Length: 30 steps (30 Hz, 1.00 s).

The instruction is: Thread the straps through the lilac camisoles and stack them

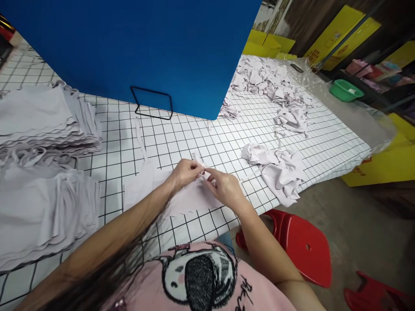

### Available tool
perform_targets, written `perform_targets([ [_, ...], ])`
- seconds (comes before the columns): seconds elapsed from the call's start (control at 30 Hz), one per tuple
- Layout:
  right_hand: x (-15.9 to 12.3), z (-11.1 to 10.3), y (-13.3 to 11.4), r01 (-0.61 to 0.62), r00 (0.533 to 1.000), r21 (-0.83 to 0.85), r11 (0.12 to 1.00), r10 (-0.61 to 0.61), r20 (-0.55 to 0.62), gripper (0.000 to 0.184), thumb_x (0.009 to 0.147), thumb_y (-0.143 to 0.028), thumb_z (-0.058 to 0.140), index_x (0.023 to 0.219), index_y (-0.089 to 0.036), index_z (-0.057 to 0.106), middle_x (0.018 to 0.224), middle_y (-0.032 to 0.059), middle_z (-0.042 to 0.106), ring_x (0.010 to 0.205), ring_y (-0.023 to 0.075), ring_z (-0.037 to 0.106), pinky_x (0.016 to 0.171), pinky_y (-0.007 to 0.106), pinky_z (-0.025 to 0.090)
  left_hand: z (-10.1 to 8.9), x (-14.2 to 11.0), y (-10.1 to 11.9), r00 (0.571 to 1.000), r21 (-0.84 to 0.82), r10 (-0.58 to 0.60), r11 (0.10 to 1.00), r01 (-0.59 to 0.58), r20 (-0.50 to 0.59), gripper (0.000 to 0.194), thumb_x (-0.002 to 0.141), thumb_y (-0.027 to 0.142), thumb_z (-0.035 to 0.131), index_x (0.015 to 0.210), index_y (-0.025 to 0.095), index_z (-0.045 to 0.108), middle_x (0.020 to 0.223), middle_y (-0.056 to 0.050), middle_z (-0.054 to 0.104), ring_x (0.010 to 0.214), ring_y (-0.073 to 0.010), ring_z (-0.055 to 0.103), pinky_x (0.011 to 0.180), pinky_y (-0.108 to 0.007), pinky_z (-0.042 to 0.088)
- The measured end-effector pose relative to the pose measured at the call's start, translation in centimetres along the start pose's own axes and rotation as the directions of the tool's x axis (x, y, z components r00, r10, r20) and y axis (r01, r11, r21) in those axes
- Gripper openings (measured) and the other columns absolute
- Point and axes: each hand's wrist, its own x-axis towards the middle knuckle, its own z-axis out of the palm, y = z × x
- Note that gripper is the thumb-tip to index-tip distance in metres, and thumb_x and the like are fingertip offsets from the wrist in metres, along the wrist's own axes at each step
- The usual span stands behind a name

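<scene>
A flat white cloth piece [191, 201] with narrow straps lies in front of me on the grid-patterned table. My left hand [186, 172] is closed in a pinch on its upper edge, near a strap. Close against those fingertips is my right hand [225, 186], its index finger and thumb bent round the same bit of cloth. The exact pinch point is small and partly hidden by my fingers. One strap [140, 138] stretches away across the table at the upper left of the piece.
Stacked white cloth pieces [35, 207] fill the left side. A blue board [145, 52] with a black wire stand [153, 115] rises ahead. Crumpled white pieces [279, 170] lie right, with a larger heap [266, 77] behind. A red stool [306, 248] stands beside the table edge.
</scene>
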Motion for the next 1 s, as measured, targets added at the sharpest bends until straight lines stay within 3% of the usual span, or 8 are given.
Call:
perform_targets([
  [0.1, 0.0, -1.0, 0.5, -0.046, 0.998, 0.398, 0.916, 0.026, 0.057, 0.043, 0.094, -0.05, 0.05, 0.127, -0.022, 0.055, 0.093, 0.0045, 0.071, 0.064, 0.0129, 0.057, 0.064, 0.028, 0.044, -0.3, 0.1, 0.4, 1.0, -0.137, -0.023, 0.99, 0.026, 0.017, 0.026, 0.071, 0.039, 0.071, 0.069, 0.013, 0.069, 0.071, -0.005, 0.067, 0.059, -0.011, 0.054, 0.054, -0.024, 0.041],
  [0.2, 1.2, -1.2, 1.1, -0.094, 0.995, 0.565, 0.82, 0.06, 0.079, 0.041, 0.092, -0.053, 0.052, 0.115, -0.02, 0.058, 0.085, 0.0028, 0.066, 0.067, 0.0125, 0.054, 0.062, 0.026, 0.042, -0.5, 0.2, 0.9, 1.0, -0.19, 0.018, 0.982, -0.014, 0.019, 0.029, 0.071, 0.041, 0.072, 0.069, 0.013, 0.068, 0.076, -0.006, 0.068, 0.065, -0.0117, 0.056, 0.055, -0.023, 0.039],
  [0.33, 3.4, -0.5, 1.7, -0.101, 0.988, 0.604, 0.791, 0.01, 0.151, 0.031, 0.087, -0.049, 0.061, 0.095, -0.019, 0.063, 0.077, -0.0004, 0.06, 0.069, 0.0124, 0.052, 0.064, 0.026, 0.041, -0.8, 0.6, 1.3, 0.997, -0.217, 0.082, 0.973, -0.078, 0.011, 0.029, 0.072, 0.041, 0.071, 0.07, 0.013, 0.067, 0.076, -0.005, 0.068, 0.069, -0.0113, 0.057, 0.058, -0.022, 0.037],
  [0.43, 4.4, -0.3, 2.2, -0.121, 0.977, 0.63, 0.767, -0.019, 0.21, 0.031, 0.085, -0.048, 0.064, 0.082, -0.018, 0.064, 0.073, -0.0015, 0.058, 0.067, 0.0117, 0.051, 0.065, 0.027, 0.041, -1.3, 1.1, 1.6, 0.994, -0.202, 0.091, 0.974, -0.102, -0.061, 0.027, 0.072, 0.041, 0.071, 0.072, 0.014, 0.069, 0.081, -0.006, 0.07, 0.069, -0.0111, 0.057, 0.056, -0.021, 0.036],
  [0.6, 4.9, -0.7, 3.0, -0.125, 0.952, 0.712, 0.691, -0.119, 0.283, 0.03, 0.083, -0.047, 0.067, 0.087, -0.018, 0.071, 0.096, 0.0049, 0.068, 0.091, 0.0159, 0.062, 0.088, 0.033, 0.046, -1.8, 2.3, 2.1, 0.991, -0.194, 0.061, 0.978, -0.083, -0.117, 0.027, 0.073, 0.039, 0.068, 0.071, 0.013, 0.069, 0.089, -0.01, 0.072, 0.07, -0.0113, 0.057, 0.053, -0.02, 0.035],
  [0.7, 5.1, -0.9, 3.2, -0.156, 0.942, 0.754, 0.638, -0.132, 0.308, 0.031, 0.083, -0.047, 0.068, 0.091, -0.017, 0.073, 0.1, 0.0066, 0.071, 0.1, 0.0178, 0.064, 0.094, 0.036, 0.046, -2.0, 3.2, 2.1, 0.99, -0.205, 0.023, 0.977, -0.052, -0.141, 0.027, 0.072, 0.039, 0.068, 0.071, 0.012, 0.069, 0.088, -0.011, 0.072, 0.069, -0.0121, 0.058, 0.053, -0.02, 0.036],
  [0.83, 5.8, -0.5, 3.2, -0.217, 0.957, 0.777, 0.59, -0.026, 0.288, 0.029, 0.08, -0.044, 0.071, 0.09, -0.017, 0.073, 0.086, 0.0035, 0.071, 0.086, 0.0151, 0.064, 0.079, 0.031, 0.049, -2.2, 3.5, 1.6, 0.99, -0.21, -0.049, 0.977, 0.02, -0.133, 0.025, 0.069, 0.038, 0.071, 0.075, 0.014, 0.067, 0.091, -0.009, 0.073, 0.071, -0.0137, 0.062, 0.054, -0.022, 0.038],
  [1.0, 6.9, 0.5, 3.0, -0.16, 0.987, 0.834, 0.528, 0.1, 0.127, 0.026, 0.075, -0.043, 0.076, 0.08, -0.018, 0.069, 0.075, -0.0012, 0.065, 0.07, 0.0104, 0.057, 0.065, 0.025, 0.045, -2.3, 1.5, 0.8, 0.994, -0.134, -0.104, 0.986, 0.099, -0.029, 0.029, 0.067, 0.036, 0.076, 0.083, 0.014, 0.067, 0.086, -0.009, 0.073, 0.066, -0.0131, 0.061, 0.054, -0.024, 0.039],
])
